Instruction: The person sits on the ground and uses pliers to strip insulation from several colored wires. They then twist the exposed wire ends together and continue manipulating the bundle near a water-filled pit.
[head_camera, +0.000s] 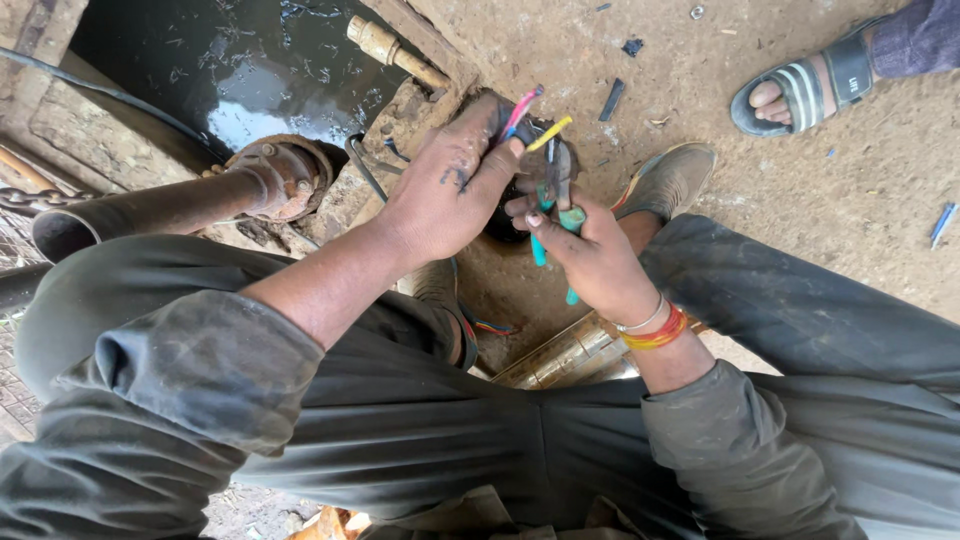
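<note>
This is a rough outdoor repair site on bare brown dirt ground (560, 50), shown by a rusty flanged steel pipe (180, 205) lying beside a pit of dark oily water (240, 70), a corroded brass fitting (395, 52) and crumbling concrete edging (400, 120).

No packages, labels, signs or screens anywhere in view.
</note>
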